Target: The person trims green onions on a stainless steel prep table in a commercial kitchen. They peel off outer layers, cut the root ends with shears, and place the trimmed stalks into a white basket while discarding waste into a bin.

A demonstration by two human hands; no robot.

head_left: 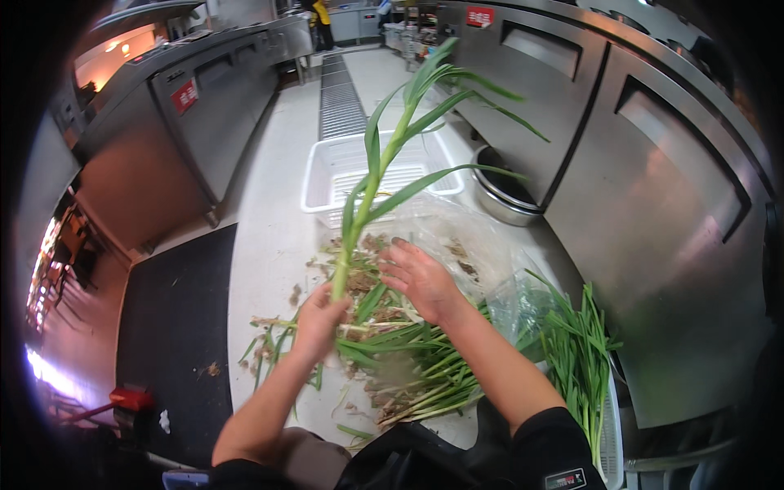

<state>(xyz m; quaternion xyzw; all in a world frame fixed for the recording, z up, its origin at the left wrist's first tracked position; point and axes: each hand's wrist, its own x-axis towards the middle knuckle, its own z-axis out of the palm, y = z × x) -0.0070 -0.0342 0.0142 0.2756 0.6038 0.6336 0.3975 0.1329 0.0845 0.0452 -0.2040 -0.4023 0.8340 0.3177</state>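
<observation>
My left hand (318, 324) grips the lower stem of a long green garlic stalk (384, 153), which points up and away with its leaves fanned out. Beside the stem, my right hand (422, 285) is raised with fingers apart and holds nothing. Below both hands, a loose pile of green garlic stalks (435, 361) lies on the pale floor. Cut roots and soil-covered scraps (361, 282) are strewn around it. A clear plastic bag (496, 245) with dirt inside spreads beyond my right hand. More green garlic (576, 343) stands bunched in a white basket (612, 441) at my right.
Ahead sits a white plastic basket (312, 184), with steel pots (508, 211) to its right. Steel refrigerated counters (667, 257) line the right, and another steel counter (208, 122) the left. A floor drain grate (343, 98) runs ahead. At left are a black mat (177, 331) and a red dustpan (131, 398).
</observation>
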